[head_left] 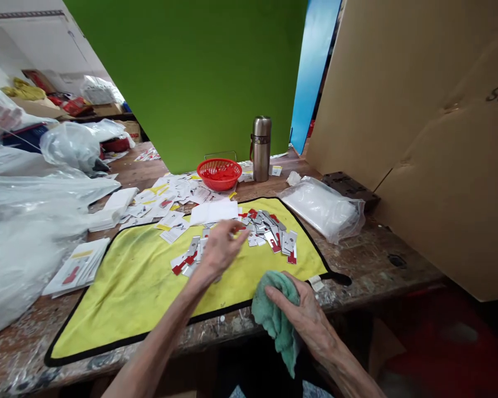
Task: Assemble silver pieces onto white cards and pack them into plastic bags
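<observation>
The left hand [221, 250] and right hand [307, 319] are well apart. The left hand, fingers loosely curled, sits over the grey metal plates with red tabs [269, 231], which spread left to right across the far half of a yellow microfibre mat [128, 298]; whether it touches them is unclear. The right hand, farther from the plates, grips a green terry cloth [274, 312] at the mat's near right edge.

Steel vacuum flask [261, 149] beside red plastic basket [219, 174]; plastic-wrapped bundle [321, 209] near cardboard sheet [415, 127]; green board [186, 83] behind.
</observation>
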`<state>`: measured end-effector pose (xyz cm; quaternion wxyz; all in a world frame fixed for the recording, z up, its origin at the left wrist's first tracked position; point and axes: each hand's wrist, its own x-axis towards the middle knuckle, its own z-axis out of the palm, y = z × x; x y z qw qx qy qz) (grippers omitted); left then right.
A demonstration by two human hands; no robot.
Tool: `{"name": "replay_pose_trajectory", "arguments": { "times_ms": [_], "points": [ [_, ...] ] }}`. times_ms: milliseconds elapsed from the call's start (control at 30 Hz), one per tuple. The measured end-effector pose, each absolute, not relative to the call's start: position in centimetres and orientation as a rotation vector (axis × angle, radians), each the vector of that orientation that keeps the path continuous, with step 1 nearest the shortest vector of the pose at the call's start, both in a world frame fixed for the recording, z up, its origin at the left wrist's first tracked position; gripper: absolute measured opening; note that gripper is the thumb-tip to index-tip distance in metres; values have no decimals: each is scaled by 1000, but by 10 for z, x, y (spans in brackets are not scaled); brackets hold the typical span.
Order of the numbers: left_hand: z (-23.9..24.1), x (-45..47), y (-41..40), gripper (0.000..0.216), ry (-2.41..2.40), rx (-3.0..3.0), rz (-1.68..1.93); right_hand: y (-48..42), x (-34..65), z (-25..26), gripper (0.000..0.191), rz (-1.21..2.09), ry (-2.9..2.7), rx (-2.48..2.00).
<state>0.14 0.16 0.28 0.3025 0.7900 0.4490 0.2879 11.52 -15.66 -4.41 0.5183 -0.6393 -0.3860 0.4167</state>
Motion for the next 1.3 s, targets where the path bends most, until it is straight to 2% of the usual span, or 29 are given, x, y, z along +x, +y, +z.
{"name": "replay_pose_trajectory", "arguments": {
  "times_ms": [133,267,433,533,700,800,900,1000,1100,1200,1300],
  "points": [
    [-11,84,-13,22,877,2541,429,-157,117,-44,28,1004,-973,-1544],
    [-19,112,-17,17,797,2717,188,-162,122,-40,30,1060,-917,-1523],
    [-26,100,-9,23,790,2402,408,-160,123,-45,30,1081,-928,-1478],
    [-29,96,-2,15,818,2078,577,-161,122,-47,32,1058,-907,-1484],
    [-22,80,11,10,881,1821,627,-160,136,-35,36,1092,-772,-1464],
    [-12,63,10,9,879,1701,609,-141,148,-23,35,690,-827,-1619],
    [-4,49,3,12,836,1502,581,-118,142,-22,32,188,-1180,-1631],
    [1,35,1,13,854,1291,636,-116,126,-36,39,-3,-1494,-1596],
    [1,22,2,13,939,1237,721,-132,120,-49,36,71,-1559,-1572],
    [-2,17,-3,16,950,1213,742,-140,123,-46,21,352,-1221,-1631],
    [-4,18,-17,24,870,1223,690,-130,119,-33,36,722,-856,-1527]
  ]
}}
